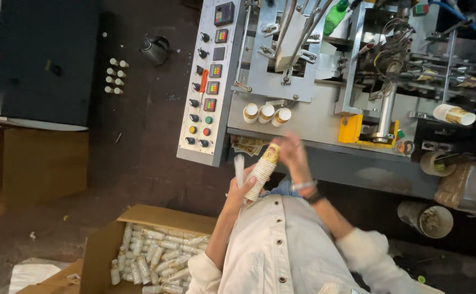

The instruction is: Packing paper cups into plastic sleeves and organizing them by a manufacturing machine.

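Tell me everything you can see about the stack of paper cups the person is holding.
The stack of paper cups is a long nested column, white with a tan and yellow printed pattern, tilted so its upper end leans right. The left hand cradles its lower end; the right hand, blurred, meets its upper end. It hangs in front of the person's pale jacket, just below the machine's grey ledge. The cup count cannot be told.

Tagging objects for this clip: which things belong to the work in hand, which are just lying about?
In hand:
- tall stack of printed paper cups, held by left hand and right hand
- open brown cardboard box of bagged cup stacks
- grey cup-forming machine

Lying about:
- green plastic bottle
- roll of brown tape
- small white tubes on the floor
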